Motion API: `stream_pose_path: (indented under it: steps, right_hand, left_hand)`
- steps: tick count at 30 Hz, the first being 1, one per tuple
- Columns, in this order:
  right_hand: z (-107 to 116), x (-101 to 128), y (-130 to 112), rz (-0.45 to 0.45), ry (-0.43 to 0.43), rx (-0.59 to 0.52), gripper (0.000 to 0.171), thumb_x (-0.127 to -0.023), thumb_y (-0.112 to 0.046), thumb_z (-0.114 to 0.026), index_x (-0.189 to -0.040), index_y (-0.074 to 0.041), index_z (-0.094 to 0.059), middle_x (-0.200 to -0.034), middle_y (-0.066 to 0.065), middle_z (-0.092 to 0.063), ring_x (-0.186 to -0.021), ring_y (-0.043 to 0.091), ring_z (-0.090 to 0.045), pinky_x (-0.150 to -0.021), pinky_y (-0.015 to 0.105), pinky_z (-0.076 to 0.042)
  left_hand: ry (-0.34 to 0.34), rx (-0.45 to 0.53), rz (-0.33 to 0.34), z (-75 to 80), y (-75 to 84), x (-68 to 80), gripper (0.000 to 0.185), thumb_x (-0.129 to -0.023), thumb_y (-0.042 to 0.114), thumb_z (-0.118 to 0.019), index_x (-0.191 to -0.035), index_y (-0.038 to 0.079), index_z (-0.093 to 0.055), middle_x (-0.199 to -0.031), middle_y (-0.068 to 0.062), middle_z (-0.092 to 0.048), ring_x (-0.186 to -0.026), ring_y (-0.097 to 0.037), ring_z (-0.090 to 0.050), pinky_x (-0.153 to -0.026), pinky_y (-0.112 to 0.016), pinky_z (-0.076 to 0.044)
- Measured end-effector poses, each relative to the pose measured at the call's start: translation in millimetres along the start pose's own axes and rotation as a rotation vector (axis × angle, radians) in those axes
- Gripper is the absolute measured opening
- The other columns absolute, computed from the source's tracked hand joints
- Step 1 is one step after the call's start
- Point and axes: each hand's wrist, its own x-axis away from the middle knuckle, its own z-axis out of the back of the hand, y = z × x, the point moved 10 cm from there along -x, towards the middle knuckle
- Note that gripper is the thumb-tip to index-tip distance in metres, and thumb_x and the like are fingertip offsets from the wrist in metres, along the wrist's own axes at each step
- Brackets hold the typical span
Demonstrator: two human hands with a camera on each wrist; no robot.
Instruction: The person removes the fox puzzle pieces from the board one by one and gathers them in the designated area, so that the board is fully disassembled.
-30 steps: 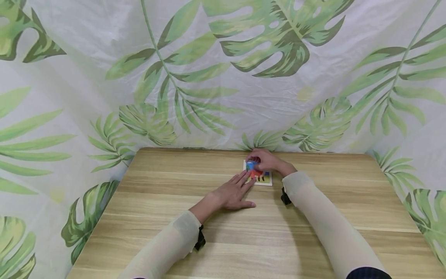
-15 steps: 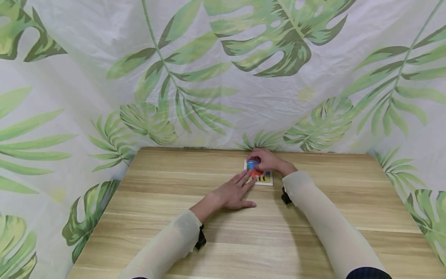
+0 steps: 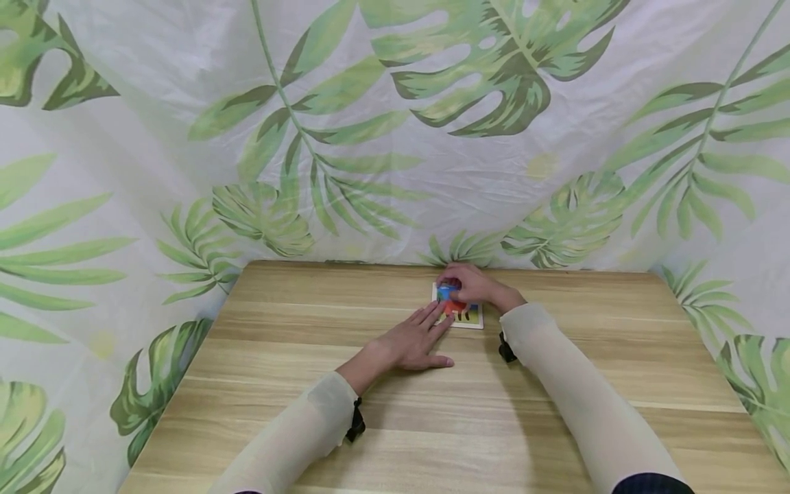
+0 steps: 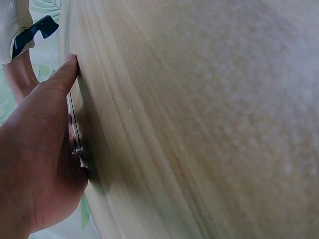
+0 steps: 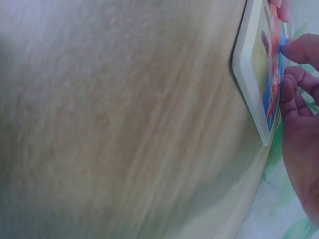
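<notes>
I saw the left hand (image 3: 412, 342) lying flat on the desk (image 3: 308, 412), fingers straight, tips touching the puzzle board (image 3: 470, 317) (near the far edge). The right hand (image 3: 469, 283) curled its fingers over a colourful piece (image 3: 446, 293) on that board.

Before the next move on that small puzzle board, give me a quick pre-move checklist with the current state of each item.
1. Puzzle board lies flat on the table: ok.
2. Left hand steadies the board, straight fingers touching its near left corner: ok.
3. Right hand is on the coloured piece, fingertips curled over it: ok.
4. Piece seated flush in the board: cannot tell, the fingers hide it.
5. Board well inside the table's far edge: ok.
</notes>
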Motion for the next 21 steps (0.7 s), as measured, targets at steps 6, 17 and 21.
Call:
stream_pose_path:
  steps: [6, 17, 21]
  right_hand:
    - [-1.5, -0.5, 3.0, -0.028, 0.001, -0.005, 0.036, -0.081, -0.006, -0.065, -0.116, -0.009, -0.075, -0.108, 0.009, -0.067, -0.090, 0.024, -0.055, -0.082, 0.041, -0.048]
    - [-3.6, -2.6, 3.4, -0.024, 0.002, -0.015, 0.035, -0.080, -0.003, -0.065, -0.114, -0.008, -0.072, -0.104, 0.008, -0.064, -0.091, 0.024, -0.055, -0.083, 0.040, -0.048]
    - [-2.5, -2.6, 2.2, -0.026, 0.012, -0.031, 0.034, -0.081, -0.003, -0.065, -0.114, -0.007, -0.071, -0.104, 0.010, -0.065, -0.092, 0.025, -0.056, -0.084, 0.040, -0.049]
  left_hand:
    - [0.000, 0.000, 0.000, -0.9, -0.2, -1.1, 0.093, -0.105, 0.074, -0.036, -0.172, 0.014, -0.011, -0.178, -0.015, 0.001, -0.165, -0.030, 0.001, -0.133, -0.042, -0.014]
    - [-0.002, 0.007, 0.004, -2.6, -1.0, -1.3, 0.094, -0.105, 0.074, -0.036, -0.172, 0.014, -0.010, -0.178, -0.015, 0.003, -0.165, -0.029, 0.003, -0.133, -0.041, -0.013]
    - [0.001, -0.002, 0.004, -3.2, -1.6, -1.9, 0.094, -0.104, 0.075, -0.035, -0.172, 0.014, -0.010, -0.178, -0.015, 0.003, -0.165, -0.029, 0.003, -0.133, -0.041, -0.013]
